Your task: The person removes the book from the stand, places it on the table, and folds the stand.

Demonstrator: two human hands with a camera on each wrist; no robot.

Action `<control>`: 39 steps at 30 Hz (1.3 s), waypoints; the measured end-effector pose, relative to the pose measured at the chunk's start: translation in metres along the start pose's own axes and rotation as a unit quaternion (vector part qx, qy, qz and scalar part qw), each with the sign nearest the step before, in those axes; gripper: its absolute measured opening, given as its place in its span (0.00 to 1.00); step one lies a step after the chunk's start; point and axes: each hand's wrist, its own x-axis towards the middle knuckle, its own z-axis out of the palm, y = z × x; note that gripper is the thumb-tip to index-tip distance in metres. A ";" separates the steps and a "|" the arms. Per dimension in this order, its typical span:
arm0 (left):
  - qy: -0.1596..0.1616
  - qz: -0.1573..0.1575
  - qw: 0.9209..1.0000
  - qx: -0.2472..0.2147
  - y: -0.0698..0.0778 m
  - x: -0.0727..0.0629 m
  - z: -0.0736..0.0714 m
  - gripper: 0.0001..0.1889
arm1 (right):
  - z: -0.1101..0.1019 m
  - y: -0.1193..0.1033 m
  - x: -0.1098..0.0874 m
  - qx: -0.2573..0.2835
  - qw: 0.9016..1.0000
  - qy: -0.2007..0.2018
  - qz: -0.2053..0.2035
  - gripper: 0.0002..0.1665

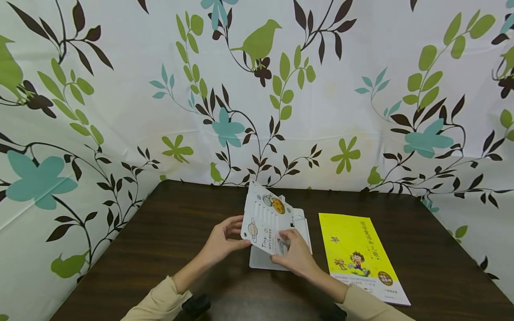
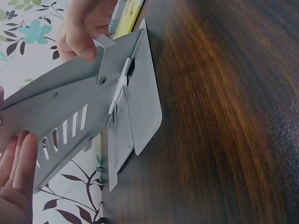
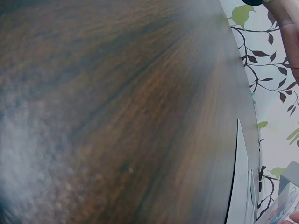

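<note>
A white folding book stand [image 1: 261, 214], printed with planets and "Tiny universe", is on the table with its slotted front plate tilted up from the flat base [image 1: 265, 262]. My left hand [image 1: 225, 238] grips the plate's left edge, thumb in front and fingers behind. At the plate's lower right, my right hand [image 1: 296, 254] pinches the edge near a small bent lip [image 2: 106, 41]. The left wrist view shows the plate's bare grey back [image 2: 70, 100], the hinge and a thin wire support [image 2: 128, 116]. In the right wrist view the right hand is mostly cut off.
A yellow book [image 1: 355, 249] with a cartoon child on its cover lies flat to the right of the stand, close to the right forearm. The dark wooden table [image 1: 160, 236] ends at the back against a patterned cloth [image 1: 132, 111].
</note>
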 end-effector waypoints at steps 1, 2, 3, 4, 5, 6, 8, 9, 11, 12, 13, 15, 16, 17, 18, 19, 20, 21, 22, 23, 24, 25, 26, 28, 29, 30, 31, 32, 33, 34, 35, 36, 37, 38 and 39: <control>0.001 0.000 1.000 0.000 0.000 0.000 0.000 0.32 | 0.000 0.000 0.000 -0.002 1.000 0.000 0.001 0.33; 0.002 -0.001 1.000 -0.001 -0.001 0.000 0.000 0.32 | 0.000 0.000 0.000 -0.003 1.000 -0.001 0.002 0.34; 0.003 -0.001 1.000 -0.001 -0.001 0.000 0.000 0.33 | 0.000 0.000 0.000 -0.005 1.000 0.000 0.003 0.34; 0.004 -0.001 1.000 0.000 -0.002 0.000 0.000 0.33 | 0.000 0.000 0.000 -0.005 1.000 0.001 0.003 0.34; 0.006 -0.001 1.000 0.001 -0.002 0.000 0.000 0.33 | 0.000 0.000 0.000 -0.006 1.000 0.002 0.004 0.35; 0.009 -0.002 1.000 0.001 -0.003 0.000 -0.001 0.33 | 0.000 0.000 0.000 -0.007 1.000 0.003 0.003 0.35; 0.012 -0.003 1.000 0.005 -0.004 -0.001 -0.002 0.32 | 0.000 0.001 0.000 -0.004 1.000 0.003 0.000 0.37; 0.013 -0.005 1.000 0.006 -0.005 -0.002 -0.002 0.32 | -0.001 0.001 -0.001 -0.004 1.000 -0.002 -0.002 0.38; 0.014 -0.010 1.000 0.009 -0.007 -0.004 -0.004 0.32 | -0.002 0.003 -0.001 0.001 1.000 -0.022 -0.011 0.41; 0.017 -0.014 1.000 0.011 -0.008 -0.006 -0.005 0.32 | -0.003 0.005 -0.002 0.005 0.999 -0.036 -0.017 0.42; 0.018 -0.017 1.000 0.013 -0.010 -0.008 -0.006 0.32 | -0.004 0.007 -0.002 0.011 0.998 -0.053 -0.022 0.43; 0.021 -0.024 0.999 0.017 -0.014 -0.011 -0.008 0.32 | -0.008 0.012 -0.003 0.023 0.995 -0.088 -0.030 0.44; 0.022 -0.026 0.999 0.022 -0.015 -0.013 -0.010 0.32 | -0.009 0.014 -0.004 0.034 0.994 -0.102 -0.035 0.44; 0.026 -0.026 0.999 0.031 -0.017 -0.014 -0.011 0.32 | -0.011 0.017 -0.004 0.044 0.992 -0.113 -0.037 0.44; 0.028 -0.028 0.998 0.040 -0.019 -0.014 -0.012 0.32 | -0.013 0.019 -0.005 0.053 0.990 -0.122 -0.038 0.43; 0.029 -0.027 0.998 0.049 -0.021 -0.015 -0.013 0.32 | -0.014 0.021 -0.006 0.063 0.989 -0.128 -0.039 0.42; 0.031 -0.027 0.997 0.059 -0.022 -0.016 -0.014 0.32 | -0.016 0.022 -0.007 0.070 0.988 -0.131 -0.040 0.42; 0.034 -0.026 0.997 0.070 -0.023 -0.016 -0.015 0.32 | -0.017 0.024 -0.008 0.078 0.987 -0.133 -0.043 0.41; 0.035 -0.026 0.996 0.081 -0.025 -0.017 -0.015 0.32 | -0.018 0.025 -0.009 0.083 0.986 -0.134 -0.045 0.41; 0.036 -0.026 0.995 0.089 -0.026 -0.018 -0.016 0.32 | -0.018 0.026 -0.010 0.086 0.986 -0.135 -0.048 0.40; 0.036 -0.028 0.994 0.095 -0.028 -0.019 -0.017 0.33 | -0.019 0.027 -0.010 0.090 0.985 -0.138 -0.050 0.39; 0.036 -0.029 0.994 0.100 -0.029 -0.019 -0.017 0.33 | -0.020 0.028 -0.011 0.093 0.984 -0.140 -0.050 0.38; 0.036 -0.033 0.993 0.104 -0.031 -0.020 -0.017 0.33 | -0.021 0.029 -0.011 0.094 0.984 -0.143 -0.049 0.37; 0.034 -0.041 0.992 0.116 -0.034 -0.021 -0.018 0.33 | -0.023 0.030 -0.012 0.096 0.983 -0.149 -0.044 0.34; 0.033 -0.045 0.991 0.121 -0.036 -0.021 -0.018 0.33 | -0.024 0.031 -0.012 0.096 0.983 -0.151 -0.040 0.33; 0.032 -0.049 0.990 0.126 -0.038 -0.021 -0.018 0.33 | -0.025 0.031 -0.012 0.096 0.983 -0.153 -0.037 0.32; 0.030 -0.052 0.989 0.131 -0.039 -0.022 -0.019 0.33 | -0.025 0.031 -0.012 0.095 0.983 -0.154 -0.034 0.31; 0.030 -0.056 0.989 0.137 -0.041 -0.022 -0.019 0.33 | -0.026 0.031 -0.012 0.095 0.983 -0.154 -0.034 0.30; 0.028 -0.056 0.988 0.145 -0.042 -0.022 -0.020 0.32 | -0.026 0.031 -0.012 0.096 0.983 -0.153 -0.035 0.29; 0.026 -0.056 0.987 0.151 -0.042 -0.022 -0.021 0.32 | -0.026 0.031 -0.012 0.095 0.983 -0.152 -0.037 0.29; 0.025 -0.055 0.986 0.157 -0.043 -0.022 -0.021 0.32 | -0.026 0.031 -0.012 0.094 0.983 -0.151 -0.038 0.28; 0.023 -0.053 0.985 0.160 -0.043 -0.023 -0.022 0.32 | -0.026 0.031 -0.012 0.091 0.984 -0.150 -0.039 0.28; 0.021 -0.051 0.985 0.166 -0.043 -0.023 -0.022 0.32 | -0.026 0.032 -0.012 0.088 0.984 -0.150 -0.041 0.27; 0.019 -0.050 0.984 0.170 -0.043 -0.023 -0.023 0.31 | -0.025 0.032 -0.011 0.083 0.984 -0.149 -0.043 0.27; 0.017 -0.048 0.983 0.175 -0.043 -0.024 -0.023 0.31 | -0.025 0.032 -0.011 0.079 0.985 -0.148 -0.044 0.26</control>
